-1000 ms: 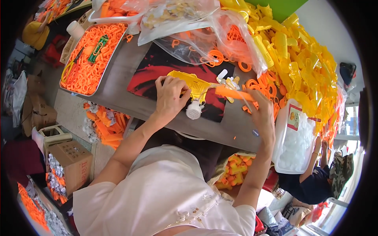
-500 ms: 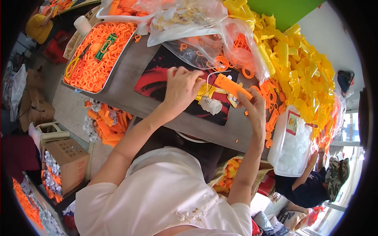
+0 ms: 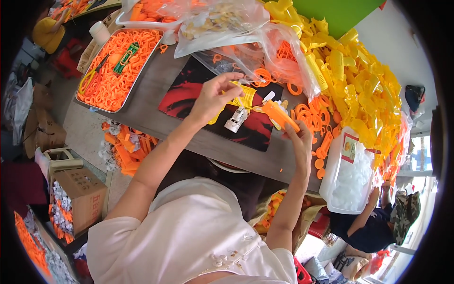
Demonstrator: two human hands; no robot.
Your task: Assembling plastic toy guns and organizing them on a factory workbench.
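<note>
My right hand [image 3: 301,144] grips the lower end of a long orange plastic piece [image 3: 280,115], thumb and fingers closed round it. My left hand [image 3: 213,100] is raised over the dark red-and-black mat [image 3: 182,92] with its fingertips pinched together. What they hold is too small to make out. Just below those fingertips is a white cylindrical plastic part [image 3: 235,120] with openings in its side. Yellow plastic casing [image 3: 246,96] lies on the mat beside the fingers, partly hidden by my left hand. Small white pieces [image 3: 269,96] lie near the orange piece's upper end.
A metal tray [image 3: 156,59] of orange rings, holding scissors and a green tool, stands at left. Clear bags [image 3: 222,26] of parts lie at the back. Yellow casings [image 3: 350,75] pile up at right, beside a white tub [image 3: 333,201]. Another person [image 3: 369,222] is at far right.
The orange piece has moved slightly down and left with my right hand. My left hand has shifted a little, and the white cylindrical part has swung left and turned to a steeper tilt.
</note>
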